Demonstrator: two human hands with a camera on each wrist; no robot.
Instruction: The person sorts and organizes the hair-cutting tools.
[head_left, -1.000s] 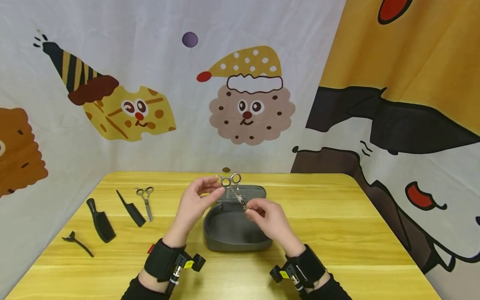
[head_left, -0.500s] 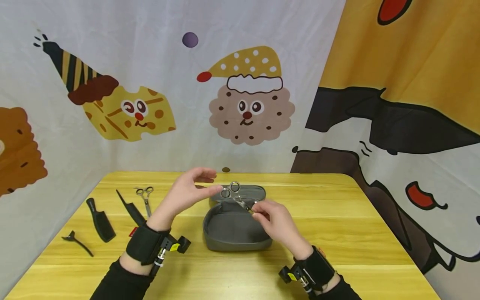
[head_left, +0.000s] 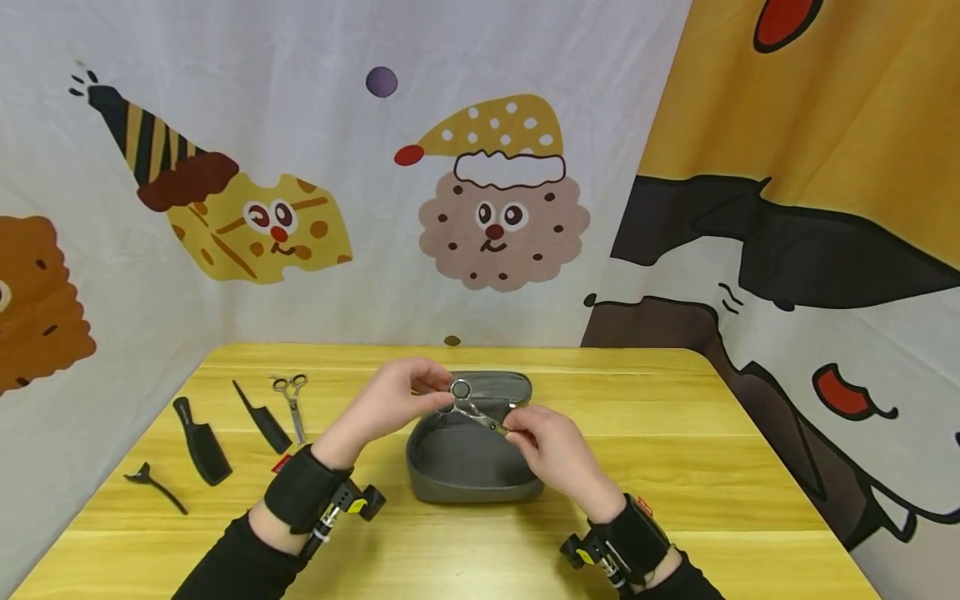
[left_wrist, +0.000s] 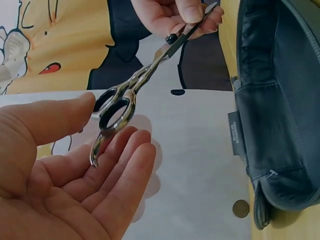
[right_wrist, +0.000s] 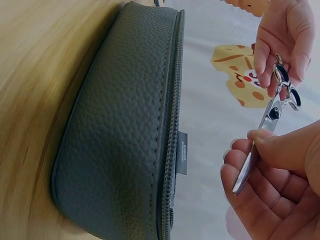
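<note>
A pair of silver hairdressing scissors (head_left: 474, 410) is held up over an open grey zip case (head_left: 480, 492). My right hand (head_left: 557, 450) pinches its blades between thumb and curled fingers; the blade tip pokes out past the fingers in the right wrist view. At the other end, my left hand (head_left: 397, 398) is around the finger rings (left_wrist: 117, 112), thumb tip right at one ring. The left fingers (left_wrist: 127, 165) stretch out loosely behind the hooked finger rest, well apart from the thumb.
On the table's left lie a second pair of scissors (head_left: 296, 410), a black tail comb (head_left: 264, 421), a wider black comb (head_left: 204, 450) and a small black forked piece (head_left: 153, 485). The case's lid (head_left: 491, 385) is folded back toward the printed curtain (head_left: 315, 317).
The scissors have come lower and tilted flatter over the case. The right hand shifted slightly right and down with them. My left hand drew back left, then returned to the finger rings.
</note>
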